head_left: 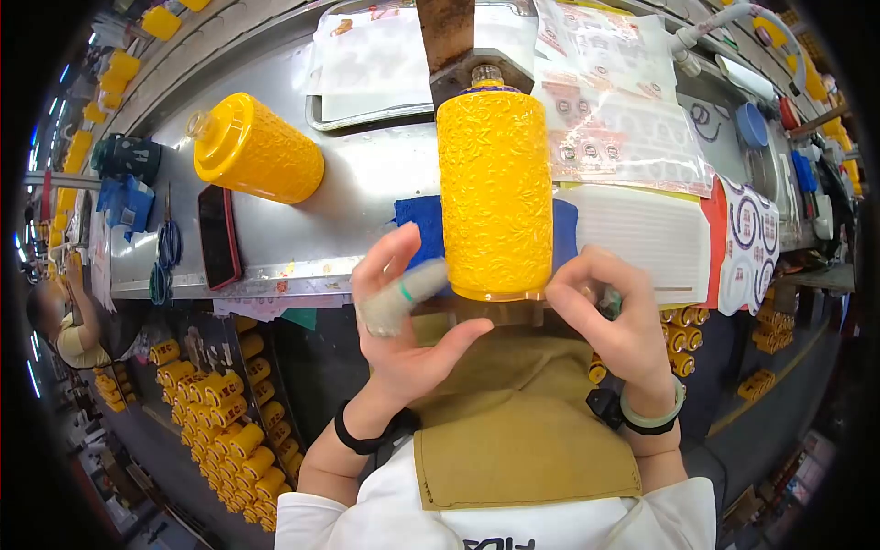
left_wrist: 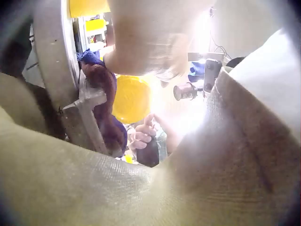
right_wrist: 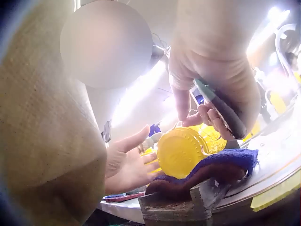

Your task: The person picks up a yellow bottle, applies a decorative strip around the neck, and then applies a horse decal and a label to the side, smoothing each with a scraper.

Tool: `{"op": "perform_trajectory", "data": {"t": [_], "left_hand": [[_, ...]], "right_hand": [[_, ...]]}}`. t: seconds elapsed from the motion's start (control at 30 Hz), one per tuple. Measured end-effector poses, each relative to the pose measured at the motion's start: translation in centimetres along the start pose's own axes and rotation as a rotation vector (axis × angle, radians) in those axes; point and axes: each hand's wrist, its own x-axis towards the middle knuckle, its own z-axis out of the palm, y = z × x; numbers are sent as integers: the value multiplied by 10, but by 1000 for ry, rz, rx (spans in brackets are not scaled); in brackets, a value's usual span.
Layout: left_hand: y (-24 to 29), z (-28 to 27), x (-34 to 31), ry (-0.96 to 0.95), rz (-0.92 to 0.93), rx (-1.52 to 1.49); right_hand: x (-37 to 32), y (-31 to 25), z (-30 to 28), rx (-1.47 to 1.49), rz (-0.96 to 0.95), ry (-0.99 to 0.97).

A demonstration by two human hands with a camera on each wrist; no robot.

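Note:
A yellow embossed bottle (head_left: 495,188) lies on a blue cloth (head_left: 566,225), its clear neck toward a rusty bracket (head_left: 449,41) and its base toward the person. At its lower left my left hand (head_left: 403,321) is spread, thumb apart, with a pale wrapped finger (head_left: 403,298) reaching the bottle's side. My right hand (head_left: 614,316) has thumb and index fingertips together right at the base's edge. Its other fingers curl round a dark, flat object with a green edge (right_wrist: 225,110), whose kind I cannot tell. The round base (right_wrist: 178,153) shows in the right wrist view.
Another yellow bottle (head_left: 261,151) lies on the metal bench at left, near a phone (head_left: 218,236) and scissors (head_left: 165,243). Printed sheets (head_left: 623,137) and a white stack of sheets (head_left: 642,238) are at right. Under the padded cloth is a metal support (right_wrist: 174,209). Many yellow bottles (head_left: 220,431) stand below.

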Motion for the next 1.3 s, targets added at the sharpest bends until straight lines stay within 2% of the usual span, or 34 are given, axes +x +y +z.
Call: {"op": "perform_trajectory", "data": {"t": [0.07,0.13,0.2,0.27,0.33,0.47,0.57,0.77,0.83,0.97,1.03,1.07,1.13,1.17,1.3], "left_hand": [[-1,-2,-1,4,155,200],[5,4,3,55,167,264],[6,5,6,-2,319,432],[7,8,9,-8,289,423],[-1,7,10,-38,395,411],[4,5,17,-78,368,389],[5,4,17,-138,261,341],[-3,5,12,-114,342,371],[5,7,16,-165,356,517],[7,10,24,-238,414,499],[-12,13,13,-62,401,307],[-15,17,7,-66,400,305],[-17,25,-6,197,-9,-69],[-20,19,-6,142,82,72],[-14,8,-6,58,108,256]], "right_hand": [[0,-1,0,0,2,-4],[0,0,1,6,-5,-2],[0,0,0,0,-7,-3],[0,0,0,-4,-7,-3],[0,1,0,3,2,-2],[0,0,0,10,18,-6],[-1,-1,-3,-3,6,-5],[-2,4,-11,7,56,-18],[-2,6,-12,5,54,-13],[1,6,-12,-20,33,-4],[2,3,-13,-34,45,-11],[2,2,-13,-32,47,-7],[3,1,-12,-39,40,-6],[3,0,-12,-36,42,-6],[3,-1,-14,-51,6,-22]]}}
